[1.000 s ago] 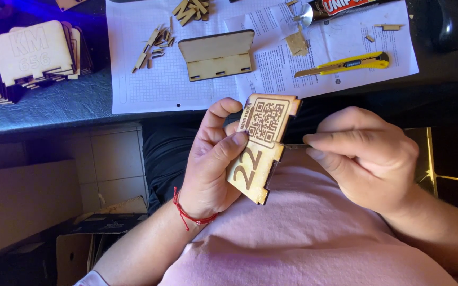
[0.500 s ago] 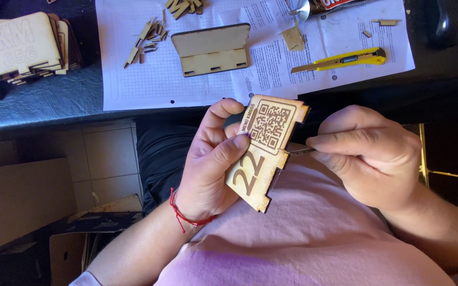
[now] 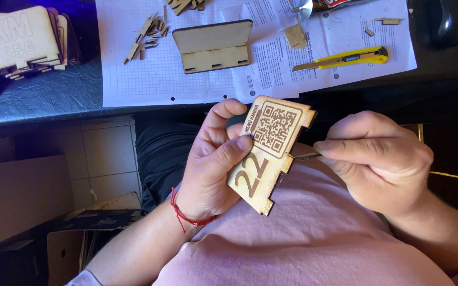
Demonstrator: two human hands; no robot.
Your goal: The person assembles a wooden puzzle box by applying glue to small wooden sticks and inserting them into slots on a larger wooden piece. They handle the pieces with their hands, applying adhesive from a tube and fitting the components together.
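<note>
- Desk (image 3: 54, 100) up top is dark, with white sheets (image 3: 133, 79) spread over it. Under its edge you can see floor tiles and some cardboard.
- Compared to a second ago, the view has slid down a bit, so the desk stuff sits higher in frame. The plaque has tipped slightly and the right hand has closed in on its edge. Looks to me like the fiddly edge work is underway, not just lining up.
- Lap and a pink shirt fill the bottom half.
- Left hand (image 3: 208, 164) is clamped around the plaque (image 3: 269, 151), thumb across the front, fingers behind. It's held tilted in mid-air over the lap, below the desk edge.
- Right hand (image 3: 377, 159) is curled tight, pinching a thin metal tool (image 3: 306, 156). The tip touches the plaque's right edge, at a notch.
- Plaque looks like pale laser-cut wood with darker burnt edges, tabs and notches around the outline, an engraved square code pattern on the upper part and big digits below.
- On the desk: a stack of similar wooden pieces (image 3: 17, 47) far left, a folded wooden holder (image 3: 213, 45) in the middle, and a yellow cutter (image 3: 345, 58) to the right.
- Little wood offcuts (image 3: 147, 37) are scattered on the sheets.
</note>
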